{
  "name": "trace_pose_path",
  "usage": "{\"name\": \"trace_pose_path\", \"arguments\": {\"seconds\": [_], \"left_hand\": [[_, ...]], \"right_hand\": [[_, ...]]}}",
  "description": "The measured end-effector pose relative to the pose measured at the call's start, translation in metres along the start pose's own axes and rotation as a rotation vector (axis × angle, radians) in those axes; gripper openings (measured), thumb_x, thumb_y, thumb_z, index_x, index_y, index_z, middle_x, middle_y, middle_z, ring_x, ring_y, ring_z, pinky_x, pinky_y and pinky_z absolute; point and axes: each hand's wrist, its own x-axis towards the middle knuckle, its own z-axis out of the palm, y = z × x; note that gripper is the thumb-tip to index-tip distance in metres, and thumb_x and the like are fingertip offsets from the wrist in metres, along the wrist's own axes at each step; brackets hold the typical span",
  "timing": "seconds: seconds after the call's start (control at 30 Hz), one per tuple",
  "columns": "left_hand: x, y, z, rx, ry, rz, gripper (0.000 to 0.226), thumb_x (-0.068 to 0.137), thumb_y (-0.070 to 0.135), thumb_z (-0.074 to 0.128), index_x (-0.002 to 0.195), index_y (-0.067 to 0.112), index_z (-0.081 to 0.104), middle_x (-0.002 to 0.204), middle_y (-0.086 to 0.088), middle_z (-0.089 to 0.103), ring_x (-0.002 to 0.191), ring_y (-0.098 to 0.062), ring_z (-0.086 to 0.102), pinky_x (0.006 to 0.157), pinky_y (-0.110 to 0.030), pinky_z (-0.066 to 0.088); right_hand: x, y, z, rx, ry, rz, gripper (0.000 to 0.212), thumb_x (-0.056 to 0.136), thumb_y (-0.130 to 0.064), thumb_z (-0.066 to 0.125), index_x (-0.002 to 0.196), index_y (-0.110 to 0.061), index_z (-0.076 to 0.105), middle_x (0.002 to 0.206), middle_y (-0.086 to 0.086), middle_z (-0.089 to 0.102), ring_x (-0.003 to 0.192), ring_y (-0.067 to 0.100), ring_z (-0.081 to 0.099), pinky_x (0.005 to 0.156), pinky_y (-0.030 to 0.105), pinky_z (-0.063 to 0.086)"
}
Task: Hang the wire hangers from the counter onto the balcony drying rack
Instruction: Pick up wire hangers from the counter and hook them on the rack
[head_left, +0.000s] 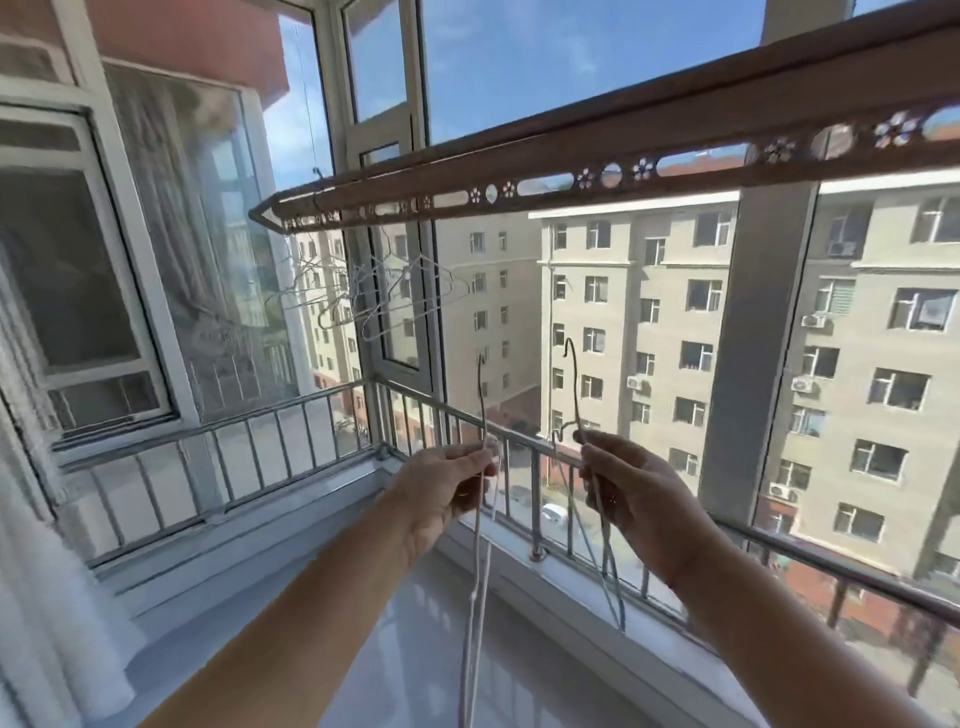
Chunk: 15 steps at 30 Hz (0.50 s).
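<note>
The brown drying rack (623, 156) is running overhead across the window, and it is carrying a cluster of hung wire hangers (374, 296) near its far left end; they are overlapping so much that their number cannot be counted, though it looks like three or more. Two further hangers are being held below the rack, one in each hand. The left hand (441, 488) is reaching forward with the arm outstretched, its thumb and fingers pinching the neck of the left hanger (483, 400), whose hook is pointing up while its pale body is dangling down past the wrist. The right hand (639, 499) is raised to about the same height, palm turned inward, fingertips gripping the right hanger (575, 384) just under its dark hook, with the frame trailing downward. Both hands are hovering above the metal railing (291, 410), well apart from the rack
</note>
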Motion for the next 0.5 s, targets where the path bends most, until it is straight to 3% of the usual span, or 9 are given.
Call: {"name": "trace_pose_path", "arguments": {"seconds": [0.17,0.33,0.5], "left_hand": [[0.06,0.038,-0.012,-0.044,0.007,0.072,0.014,0.088,0.006,0.058,0.096,0.002,0.068,0.074,-0.005,0.065,0.067,-0.012,0.054,0.05,-0.021,0.045],[0.126,0.077,-0.029,-0.033,-0.056,0.134,0.014,0.089,0.009,0.057,0.095,0.005,0.069,0.077,-0.005,0.064,0.061,-0.009,0.057,0.049,-0.018,0.045],[0.195,0.118,-0.051,-0.029,-0.113,0.19,0.019,0.09,0.01,0.054,0.101,0.003,0.067,0.079,-0.004,0.06,0.071,-0.012,0.048,0.061,-0.023,0.042]], "right_hand": [[0.067,-0.007,0.021,-0.032,-0.014,-0.057,0.025,0.071,-0.012,0.065,0.095,-0.012,0.066,0.058,-0.002,0.059,0.05,0.006,0.05,0.051,0.016,0.04],[0.134,-0.009,0.042,-0.057,-0.009,-0.126,0.022,0.086,-0.004,0.057,0.106,-0.008,0.064,0.061,-0.001,0.057,0.058,0.009,0.051,0.05,0.015,0.043],[0.198,-0.016,0.072,-0.061,0.015,-0.225,0.02,0.083,-0.007,0.059,0.101,-0.013,0.066,0.06,0.001,0.056,0.056,0.008,0.048,0.053,0.017,0.039]]}}
